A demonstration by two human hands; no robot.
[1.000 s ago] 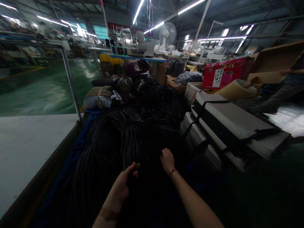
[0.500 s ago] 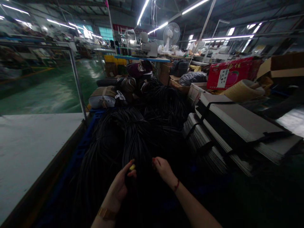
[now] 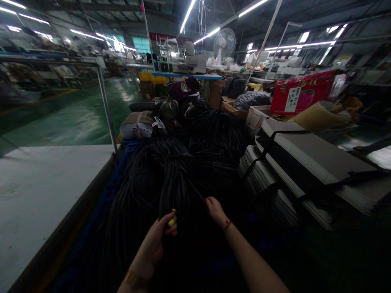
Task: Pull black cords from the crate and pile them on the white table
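Your left hand [image 3: 160, 236] is closed around a small yellow item [image 3: 172, 222]; it is too dark to tell what that is, or whether the same grip takes in any strips. Your right hand [image 3: 216, 212] has its thumb and fingertips pinched together, and a thin dark strand [image 3: 197, 190] appears to run into them.

The tied bundle of black strips [image 3: 175, 175] lies near the left edge of the blue pallet [image 3: 113, 183], straight ahead of your left hand. The long axis of its middle fall runs away from you, with the near end dropping toward your left thumb, so your left hand is the nearer one to it. Your right hand is off to the right of that fall, and the strand slants from the bundle down to your right fingertips, across the gap between your hands.

A second black coil [image 3: 221, 126] lies beyond, toward the pallet's far side. Strapped boards [image 3: 317, 156] stand to the right, well apart from your left hand.
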